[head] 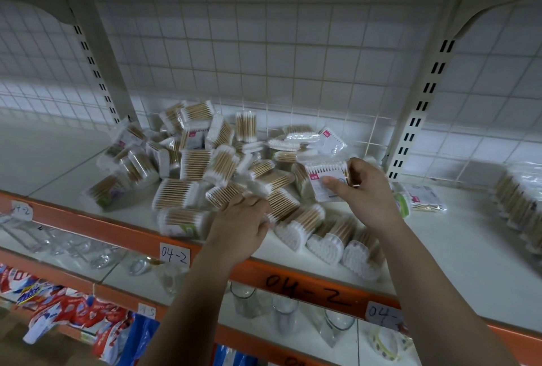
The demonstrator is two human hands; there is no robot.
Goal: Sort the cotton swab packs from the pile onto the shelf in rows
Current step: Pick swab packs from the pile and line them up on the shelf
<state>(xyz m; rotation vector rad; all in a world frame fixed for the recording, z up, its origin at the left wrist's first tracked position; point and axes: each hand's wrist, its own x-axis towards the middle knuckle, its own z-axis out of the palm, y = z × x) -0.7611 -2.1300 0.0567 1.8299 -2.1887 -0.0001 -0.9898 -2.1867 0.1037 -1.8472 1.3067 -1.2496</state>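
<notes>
Closest to me, glass jars point(283, 314) and red packets point(73, 310) sit on the lower level, beneath the orange shelf edge point(308, 286) marked 04-2. Just above it my left hand point(240, 228) reaches palm-down into the front of the pile point(199, 157), fingertips on a pack; I cannot tell whether they grip it. A few packs stand in a row point(328, 239) at the shelf front, between my hands. My right hand point(369, 189) pinches one cotton swab pack point(324, 179), thumb on its label, at the pile's right end. Behind stands the white tiled wall point(264, 57).
</notes>
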